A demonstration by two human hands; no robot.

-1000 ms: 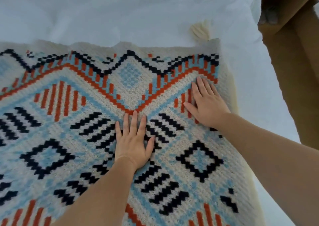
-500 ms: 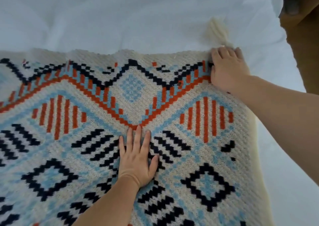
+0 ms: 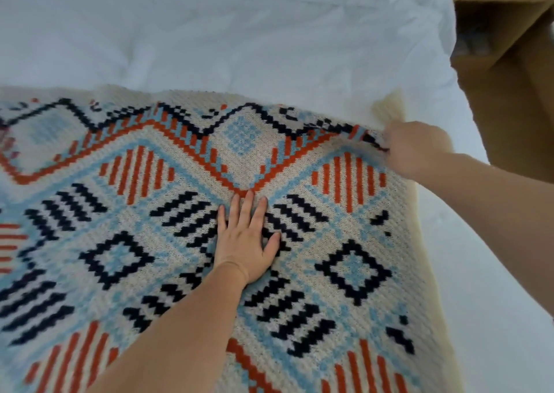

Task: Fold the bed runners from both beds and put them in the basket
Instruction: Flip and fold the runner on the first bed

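A knitted bed runner with orange, navy and light-blue diamond patterns on cream lies spread over the white bed. My left hand rests flat on the middle of the runner, fingers apart, pressing it down. My right hand is closed on the runner's far right corner and lifts that edge slightly off the bed. A cream tassel shows just behind that corner. No basket is in view.
The bed's right edge runs down the right side. Beyond it, at the top right, stands brown wooden furniture with an open shelf. White bedding stretches across the far part of the bed.
My right hand slid from the orange stripes up to the far right corner, then closed on it and raised the edge. My left hand stayed flat in the middle.
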